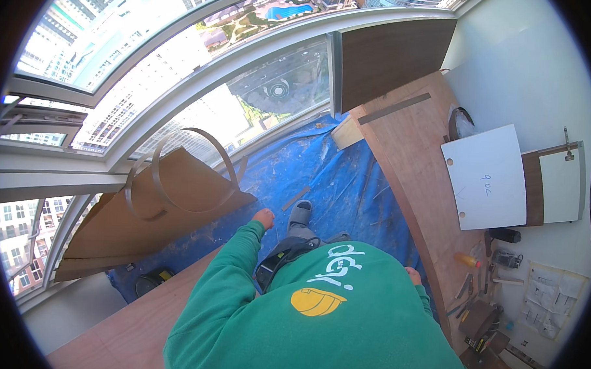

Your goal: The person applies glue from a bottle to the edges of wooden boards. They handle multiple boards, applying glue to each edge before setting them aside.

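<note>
My left hand hangs in front of me over the blue sheet, its fingers curled in and nothing seen in them. It is nearest to a brown cardboard sheet leaning by the window, with a loop of grey-brown edge strip on it. Only a small part of my right hand shows, beside my body near the edge of the wooden workbench; its fingers are hidden. A black waist pouch sits at my front.
On the bench lie a white panel with round holes, a flat dark strip, an orange bottle and a power tool. A dark board stands behind. Another wooden surface is at lower left.
</note>
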A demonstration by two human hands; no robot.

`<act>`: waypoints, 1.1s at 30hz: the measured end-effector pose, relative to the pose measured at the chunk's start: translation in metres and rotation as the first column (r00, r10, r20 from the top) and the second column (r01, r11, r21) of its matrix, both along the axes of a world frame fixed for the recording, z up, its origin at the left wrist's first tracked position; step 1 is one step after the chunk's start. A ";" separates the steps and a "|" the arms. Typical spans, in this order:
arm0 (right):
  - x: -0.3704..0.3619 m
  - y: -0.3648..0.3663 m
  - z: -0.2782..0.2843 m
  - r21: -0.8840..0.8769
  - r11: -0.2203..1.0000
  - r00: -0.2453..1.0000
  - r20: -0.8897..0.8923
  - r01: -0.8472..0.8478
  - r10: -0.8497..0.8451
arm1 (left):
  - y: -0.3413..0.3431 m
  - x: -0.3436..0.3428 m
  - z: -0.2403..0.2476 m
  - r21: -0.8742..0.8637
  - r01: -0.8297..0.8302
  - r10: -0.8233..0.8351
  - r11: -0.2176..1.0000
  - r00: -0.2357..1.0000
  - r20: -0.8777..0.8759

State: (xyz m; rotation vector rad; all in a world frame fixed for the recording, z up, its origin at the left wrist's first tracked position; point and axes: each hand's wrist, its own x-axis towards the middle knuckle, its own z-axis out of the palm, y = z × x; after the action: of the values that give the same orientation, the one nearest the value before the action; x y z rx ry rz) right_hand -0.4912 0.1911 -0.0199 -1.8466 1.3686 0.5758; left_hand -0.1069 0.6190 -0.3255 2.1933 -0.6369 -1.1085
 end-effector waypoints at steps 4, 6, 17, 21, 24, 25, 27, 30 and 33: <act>-0.002 0.000 -0.002 -0.001 1.000 1.000 0.015 -0.001 0.001 | 0.007 -0.001 -0.017 -0.084 0.072 -0.071 0.994 0.997 0.016; -0.001 0.001 -0.001 0.009 1.000 1.000 0.024 0.012 -0.013 | 0.007 0.000 -0.019 -0.100 0.097 -0.096 0.990 0.995 0.015; 0.000 0.004 0.001 0.009 1.000 0.999 0.028 0.025 -0.026 | -0.004 0.002 -0.006 0.069 0.177 -0.183 0.982 0.980 0.078; 0.000 0.004 0.001 0.029 0.998 0.998 0.027 0.049 -0.050 | -0.015 0.001 0.003 0.206 -0.180 0.202 0.962 0.975 -0.090; -0.004 0.003 -0.003 0.027 0.999 0.999 0.034 0.037 -0.038 | -0.014 0.002 0.012 0.211 -0.145 0.149 0.967 0.989 -0.005; -0.006 0.002 -0.004 0.018 1.000 0.999 0.041 0.021 -0.022 | -0.014 0.002 0.014 0.212 -0.146 0.151 0.966 0.989 -0.006; -0.003 0.003 -0.003 0.022 1.000 0.999 0.044 0.022 -0.023 | -0.012 0.004 0.019 0.217 -0.149 0.155 0.965 0.988 -0.009; 0.003 0.005 0.003 0.049 0.997 0.997 0.038 0.065 -0.067 | -0.014 0.006 0.026 0.256 -0.131 0.147 0.958 0.988 -0.043; 0.008 0.006 0.005 0.052 0.995 0.996 0.036 0.081 -0.083 | -0.015 0.006 0.034 0.277 -0.127 0.143 0.952 0.989 -0.036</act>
State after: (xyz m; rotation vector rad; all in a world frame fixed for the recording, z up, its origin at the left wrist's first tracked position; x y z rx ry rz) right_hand -0.4836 0.1974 -0.0148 -1.7438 1.3853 0.5261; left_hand -0.1009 0.6044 -0.2915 2.3870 -0.3171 -1.2421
